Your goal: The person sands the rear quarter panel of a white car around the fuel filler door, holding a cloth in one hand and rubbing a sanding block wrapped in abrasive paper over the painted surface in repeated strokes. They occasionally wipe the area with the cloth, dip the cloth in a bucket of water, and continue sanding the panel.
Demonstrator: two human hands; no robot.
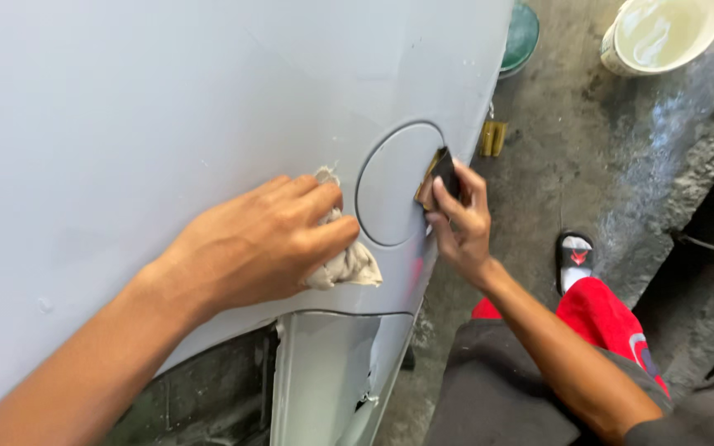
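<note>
A grey primed car body panel point(167, 107) fills the left and middle of the head view, with a round fuel filler flap point(394, 186) set in it. My left hand point(266, 244) presses a crumpled beige rag point(349, 264) flat against the panel just left of the flap. My right hand point(460, 223) holds a small dark sanding block point(444, 173) with a tan underside against the flap's right edge.
A white bucket of pale liquid point(663, 33) and a green lid point(521, 37) stand on the wet concrete floor point(605, 157) at the top right. My foot in a black sandal point(573, 256) and red shorts point(601, 318) are below. A small brass-coloured object point(493, 138) lies by the panel edge.
</note>
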